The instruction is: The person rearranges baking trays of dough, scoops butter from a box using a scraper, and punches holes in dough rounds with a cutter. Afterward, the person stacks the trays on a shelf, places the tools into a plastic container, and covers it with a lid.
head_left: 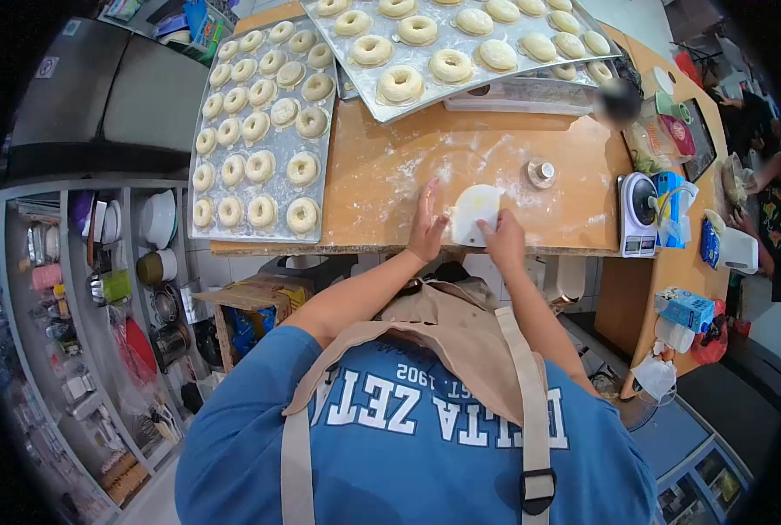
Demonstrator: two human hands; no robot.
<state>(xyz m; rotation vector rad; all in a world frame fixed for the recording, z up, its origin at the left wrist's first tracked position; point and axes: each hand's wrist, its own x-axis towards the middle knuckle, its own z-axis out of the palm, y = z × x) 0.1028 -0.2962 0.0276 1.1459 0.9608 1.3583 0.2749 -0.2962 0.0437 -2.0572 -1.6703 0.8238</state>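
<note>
My right hand [505,238] grips the lower right edge of a white dough scraper [476,208], a rounded flat plate with a small hole near its lower edge. The scraper is over the flour-dusted wooden table [382,192], near its front edge. To its left, my left hand [427,224] is open, fingers extended and pointing away from me, floury at the fingertips. Right of the scraper stands a small metal ring-shaped cutter [541,172] on the tabletop.
A metal tray [259,220] of ring doughnuts stands at the left. Another tray [443,96], with rings and round dough pieces, rests on a container at the back. A kitchen scale [638,214] is at the right. Another person [762,175] is at the far right.
</note>
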